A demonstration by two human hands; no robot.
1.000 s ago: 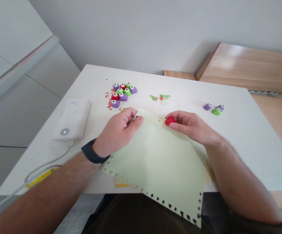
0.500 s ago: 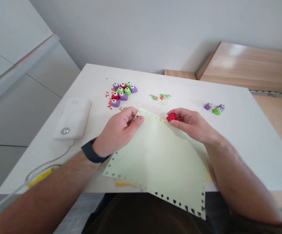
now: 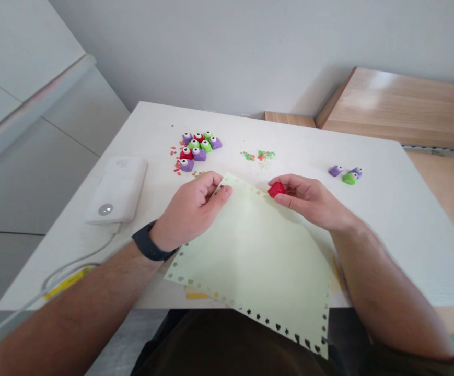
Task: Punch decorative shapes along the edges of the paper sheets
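A pale green sheet of paper (image 3: 258, 250) with small stars and hearts punched along its borders is tilted over the table's front edge. My left hand (image 3: 195, 209) pinches its upper left corner between thumb and fingers. Between the thumb and fingers of my right hand (image 3: 305, 201) is a red craft punch (image 3: 276, 190), set at the paper's upper right edge. Whether its jaw is over the paper cannot be made out. Several purple, green and red craft punches (image 3: 199, 154) stand grouped beyond my left hand.
Paper bits (image 3: 266, 155) lie mid-table. Three more punches (image 3: 349, 179) stand at the right. A white power bank (image 3: 117, 190) with a cable is at the left, near a yellow item (image 3: 66, 283). A wooden panel (image 3: 403, 104) is beyond the table's right side.
The paper's lower edge has shifted slightly down and left. Both hands keep almost the same place and hold.
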